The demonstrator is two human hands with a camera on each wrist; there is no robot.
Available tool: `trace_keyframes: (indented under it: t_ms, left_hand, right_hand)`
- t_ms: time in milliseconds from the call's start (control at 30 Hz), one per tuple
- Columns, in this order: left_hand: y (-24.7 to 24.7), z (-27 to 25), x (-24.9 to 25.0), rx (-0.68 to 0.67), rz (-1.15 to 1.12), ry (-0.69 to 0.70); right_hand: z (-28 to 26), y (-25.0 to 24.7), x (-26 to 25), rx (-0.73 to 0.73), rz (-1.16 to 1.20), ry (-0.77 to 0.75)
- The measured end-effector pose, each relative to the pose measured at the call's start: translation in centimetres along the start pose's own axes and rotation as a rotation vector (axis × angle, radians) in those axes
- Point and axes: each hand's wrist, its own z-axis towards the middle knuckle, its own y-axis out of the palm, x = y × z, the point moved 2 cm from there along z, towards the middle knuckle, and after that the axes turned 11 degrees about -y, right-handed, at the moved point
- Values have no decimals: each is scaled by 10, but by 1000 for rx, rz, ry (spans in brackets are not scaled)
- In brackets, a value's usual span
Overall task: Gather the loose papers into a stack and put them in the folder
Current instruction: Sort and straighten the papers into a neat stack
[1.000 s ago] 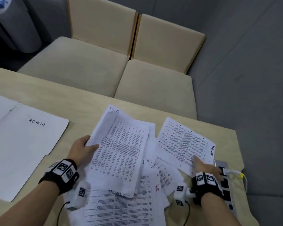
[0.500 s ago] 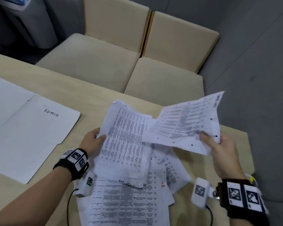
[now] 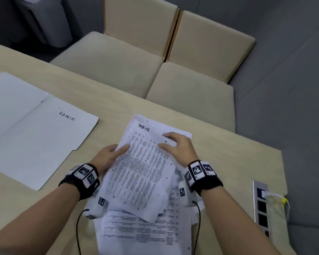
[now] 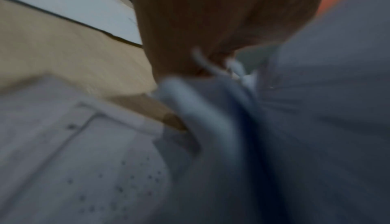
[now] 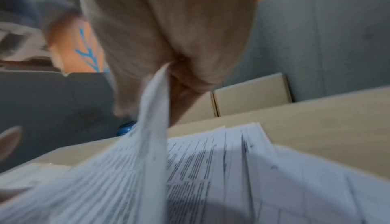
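Note:
An open white folder (image 3: 35,129) marked ADMIN lies flat on the table's left part. In the middle is a loose pile of printed papers (image 3: 142,177), with more sheets (image 3: 142,230) spread under it toward the front edge. My left hand (image 3: 116,150) grips the pile's left edge, thumb on top. My right hand (image 3: 164,140) pinches the upper right edge of the top sheet (image 3: 144,126), headed "task list", which lies on the pile. In the right wrist view that sheet (image 5: 152,127) runs up between thumb and fingers. The left wrist view is blurred, showing paper (image 4: 316,127) against my palm.
A metal socket panel (image 3: 261,205) with a white and yellow plug is set in the table near its right edge. Two beige chairs (image 3: 118,61) (image 3: 191,92) stand beyond the far edge. A grey bin (image 3: 44,19) is at the back left.
My right hand picked the task list sheet off the table at the right, carried it left through the air and laid it on the pile held by my left hand.

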Motion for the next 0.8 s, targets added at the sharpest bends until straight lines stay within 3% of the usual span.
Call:
trace_keyframes:
  t_ms: [100, 167, 267, 333, 400, 600, 700, 800]
  left_hand:
    - [1, 1, -6, 57, 226, 76]
    - [-8, -4, -7, 60, 159, 105]
    - [-37, -17, 3, 102, 33, 157]
    - [-65, -23, 5, 163, 10, 170]
    - [-90, -26, 0, 240, 50, 153]
    - [-99, -23, -40, 309, 280, 92]
    - [-97, -15, -51, 331, 287, 90]
    - [-98, -12, -50, 369, 254, 109]
  right_hand:
    - [-5, -1, 10, 316, 343, 43]
    - [-23, -10, 26, 394, 281, 176]
    - [-73, -13, 64, 143, -60, 465]
    - [-110, -5, 80, -27, -89, 601]
    - [-136, 9, 84, -74, -70, 652]
    - [-151, 47, 66, -102, 28, 536]
    - [-145, 25, 37, -107, 1, 385]
    - [-141, -26, 1, -91, -242, 196]
